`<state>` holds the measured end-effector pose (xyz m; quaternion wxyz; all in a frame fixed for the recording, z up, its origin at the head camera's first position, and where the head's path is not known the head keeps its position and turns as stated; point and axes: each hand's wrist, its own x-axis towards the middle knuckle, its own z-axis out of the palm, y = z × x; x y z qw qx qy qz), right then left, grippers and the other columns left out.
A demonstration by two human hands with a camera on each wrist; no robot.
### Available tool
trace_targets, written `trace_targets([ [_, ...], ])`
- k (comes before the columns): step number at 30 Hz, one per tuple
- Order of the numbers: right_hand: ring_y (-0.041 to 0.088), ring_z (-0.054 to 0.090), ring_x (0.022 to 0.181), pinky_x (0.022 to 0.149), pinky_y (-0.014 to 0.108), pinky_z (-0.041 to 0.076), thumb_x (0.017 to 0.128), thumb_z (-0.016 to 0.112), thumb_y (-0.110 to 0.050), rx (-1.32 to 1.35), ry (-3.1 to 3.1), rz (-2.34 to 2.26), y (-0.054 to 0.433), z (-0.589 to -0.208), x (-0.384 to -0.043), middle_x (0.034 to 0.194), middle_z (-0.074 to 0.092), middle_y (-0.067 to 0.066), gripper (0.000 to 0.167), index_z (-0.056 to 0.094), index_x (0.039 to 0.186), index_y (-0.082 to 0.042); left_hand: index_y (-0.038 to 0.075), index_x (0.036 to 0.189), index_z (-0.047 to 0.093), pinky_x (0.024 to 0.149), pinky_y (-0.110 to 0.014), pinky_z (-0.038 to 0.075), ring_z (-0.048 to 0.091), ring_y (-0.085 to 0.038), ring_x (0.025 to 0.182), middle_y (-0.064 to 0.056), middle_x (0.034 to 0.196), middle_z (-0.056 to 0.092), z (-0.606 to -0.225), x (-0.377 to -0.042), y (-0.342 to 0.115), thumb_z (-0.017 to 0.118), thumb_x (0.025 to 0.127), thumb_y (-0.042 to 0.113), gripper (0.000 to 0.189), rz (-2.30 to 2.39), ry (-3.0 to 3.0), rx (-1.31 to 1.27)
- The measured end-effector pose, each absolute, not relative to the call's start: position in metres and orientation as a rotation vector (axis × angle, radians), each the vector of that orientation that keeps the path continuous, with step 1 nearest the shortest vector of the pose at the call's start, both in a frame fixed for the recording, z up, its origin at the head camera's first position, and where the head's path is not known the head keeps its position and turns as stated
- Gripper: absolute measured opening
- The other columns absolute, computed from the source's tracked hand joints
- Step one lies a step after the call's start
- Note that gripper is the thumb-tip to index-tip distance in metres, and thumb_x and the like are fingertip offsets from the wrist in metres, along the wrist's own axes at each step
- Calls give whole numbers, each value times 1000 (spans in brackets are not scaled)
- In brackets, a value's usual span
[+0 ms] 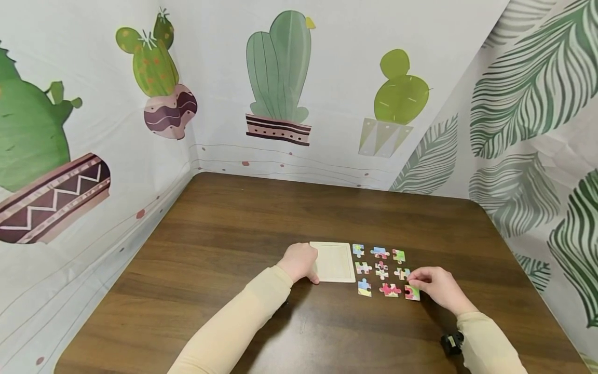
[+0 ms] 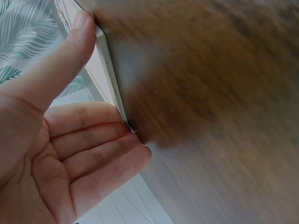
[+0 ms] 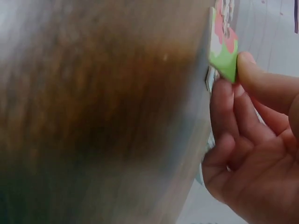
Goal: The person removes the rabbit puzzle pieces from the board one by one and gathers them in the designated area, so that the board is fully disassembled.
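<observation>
My left hand (image 1: 300, 261) holds the left side of a pale, square wooden puzzle tray (image 1: 335, 263) with nothing in it. In the left wrist view the thumb is at one corner of the tray (image 2: 109, 77) and the fingertips are at its edge. My right hand (image 1: 439, 285) is at the lower right of the loose pieces, thumb and index finger at the pink and green corner puzzle piece (image 1: 413, 294). That puzzle piece (image 3: 225, 56) meets the thumb in the right wrist view; the other fingers are curled.
Several colourful puzzle pieces, such as a red and white piece (image 1: 390, 290) and a blue and yellow one (image 1: 365, 287), lie in rows right of the tray. They rest on a dark wooden table (image 1: 261, 218). A cactus-patterned cloth (image 1: 336, 104) stands behind the table.
</observation>
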<state>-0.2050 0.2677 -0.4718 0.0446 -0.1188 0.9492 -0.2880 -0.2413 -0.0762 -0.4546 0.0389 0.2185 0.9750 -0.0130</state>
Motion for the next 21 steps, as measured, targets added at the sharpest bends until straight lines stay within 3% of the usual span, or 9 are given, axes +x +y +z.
trace_targets([
  [15, 14, 53, 70, 62, 33, 45, 82, 71, -12, -318, 2915, -792, 261, -475, -209, 79, 67, 2, 5, 71, 82, -7, 12, 75, 64, 64, -30, 51, 61, -18, 68, 1, 74, 65, -457, -241, -78, 88, 56, 43, 43, 43, 2941, 682],
  [21, 16, 53, 70, 63, 34, 46, 81, 72, -11, -299, 2926, -780, 261, -476, -210, 78, 66, 1, 6, 69, 81, -6, 13, 70, 62, 65, -31, 51, 63, -20, 68, 0, 71, 64, -458, -245, -79, 88, 54, 43, 42, 61, 2963, 667],
])
